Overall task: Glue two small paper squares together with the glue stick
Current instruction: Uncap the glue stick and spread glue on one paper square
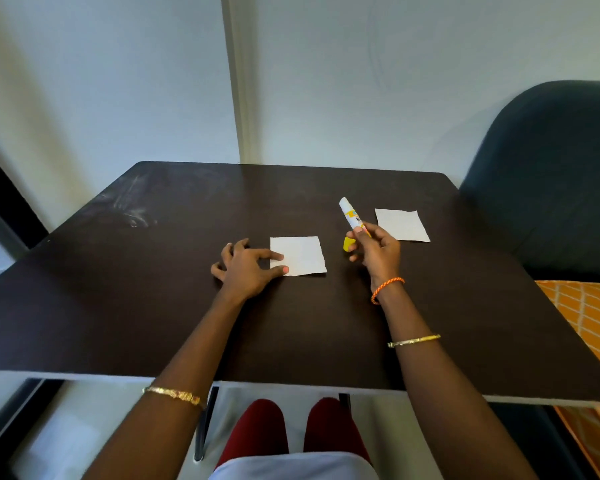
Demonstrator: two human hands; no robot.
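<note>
Two white paper squares lie on the dark table (153,306). The nearer paper square (300,254) is at the centre, and my left hand (246,268) rests on the table with thumb and forefinger pressing its left edge. The farther paper square (402,225) lies flat to the right, untouched. My right hand (374,249) holds a white glue stick (349,213) with a yellow end, tilted up and away above the table between the two squares. Whether its cap is on cannot be told.
A dark upholstered chair (551,174) stands at the table's right, beside an orange patterned cloth (586,313). A pale wall rises right behind the table's far edge. My knees in red show under the near edge.
</note>
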